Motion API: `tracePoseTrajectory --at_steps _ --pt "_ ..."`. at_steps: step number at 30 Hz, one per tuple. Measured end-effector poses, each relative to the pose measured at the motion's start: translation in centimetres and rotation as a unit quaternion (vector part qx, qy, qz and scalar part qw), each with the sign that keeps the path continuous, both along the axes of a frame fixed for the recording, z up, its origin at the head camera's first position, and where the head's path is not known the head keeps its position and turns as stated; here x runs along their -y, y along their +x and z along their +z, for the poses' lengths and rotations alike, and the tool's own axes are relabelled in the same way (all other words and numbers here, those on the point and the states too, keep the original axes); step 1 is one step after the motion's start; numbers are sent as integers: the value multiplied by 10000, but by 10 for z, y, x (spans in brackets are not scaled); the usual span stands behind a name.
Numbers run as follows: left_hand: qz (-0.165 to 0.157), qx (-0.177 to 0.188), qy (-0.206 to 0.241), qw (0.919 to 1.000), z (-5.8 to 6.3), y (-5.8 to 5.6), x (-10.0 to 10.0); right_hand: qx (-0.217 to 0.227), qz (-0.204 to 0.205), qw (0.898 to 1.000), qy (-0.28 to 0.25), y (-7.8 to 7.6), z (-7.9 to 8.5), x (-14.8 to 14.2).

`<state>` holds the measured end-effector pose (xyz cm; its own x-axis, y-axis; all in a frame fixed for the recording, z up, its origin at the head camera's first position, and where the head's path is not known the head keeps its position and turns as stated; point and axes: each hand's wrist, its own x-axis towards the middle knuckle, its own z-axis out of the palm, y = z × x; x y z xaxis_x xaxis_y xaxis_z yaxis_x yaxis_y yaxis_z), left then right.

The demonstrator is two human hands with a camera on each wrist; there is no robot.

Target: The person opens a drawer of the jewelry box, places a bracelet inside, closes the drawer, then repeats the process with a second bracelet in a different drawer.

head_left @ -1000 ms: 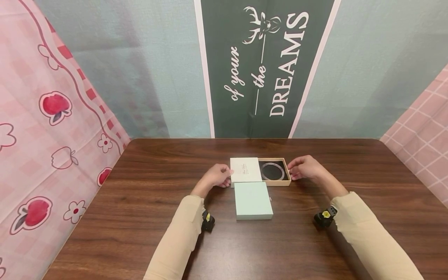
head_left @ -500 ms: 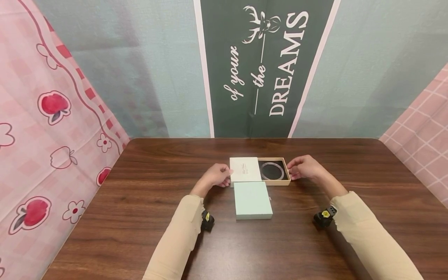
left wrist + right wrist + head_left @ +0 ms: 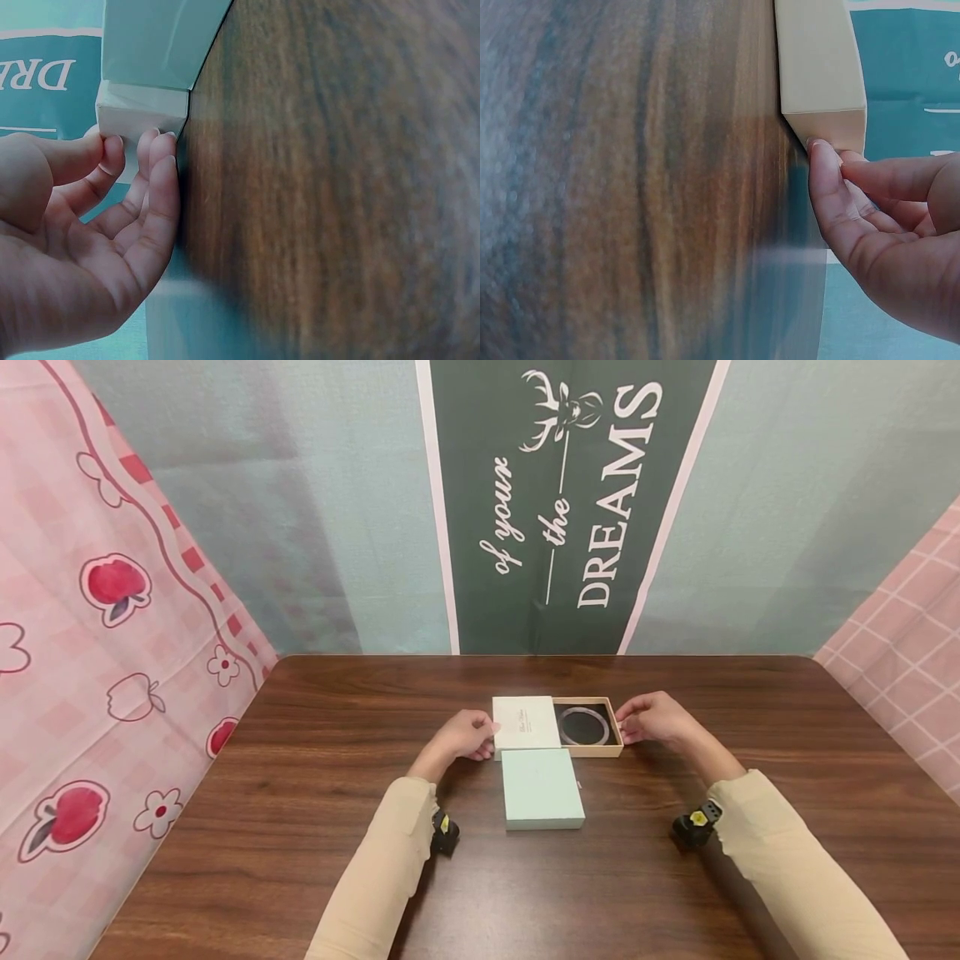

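Observation:
A cream slide-out gift box with small lettering on its lid lies on the table, its drawer pulled out to the right. Inside the drawer a clear ring-shaped bangle rests on a black pad. My left hand holds the left end of the box's sleeve, thumb on the top edge and fingers against the end face. With thumb and forefinger together, my right hand pinches at the drawer's outer end; any tab there is hidden by the fingers.
A mint green box, closed, sits right in front of the cream box, with a small tab on its right side. Both stand on a brown wooden table. Behind the table hangs a printed curtain.

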<state>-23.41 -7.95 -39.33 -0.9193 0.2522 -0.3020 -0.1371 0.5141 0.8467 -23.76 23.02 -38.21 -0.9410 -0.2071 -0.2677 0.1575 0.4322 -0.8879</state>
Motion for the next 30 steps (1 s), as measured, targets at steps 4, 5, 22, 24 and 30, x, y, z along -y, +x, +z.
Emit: tracePoseTrajectory --at_steps 4,5,22,24,30 --pt "-6 -13 -6 10000 0 0 0 -24 -8 10000 6 -1 -1 -1" --pt "-5 -5 9 10000 0 0 0 -21 -14 10000 -4 -1 -1 -1" --pt "17 13 25 10000 -1 0 0 -44 -5 10000 -40 -1 -1 1" --pt "16 6 26 10000 0 0 0 -61 -6 10000 -22 -1 -2 0" --pt "12 1 28 10000 0 0 0 -94 -18 10000 -6 -2 -3 0"
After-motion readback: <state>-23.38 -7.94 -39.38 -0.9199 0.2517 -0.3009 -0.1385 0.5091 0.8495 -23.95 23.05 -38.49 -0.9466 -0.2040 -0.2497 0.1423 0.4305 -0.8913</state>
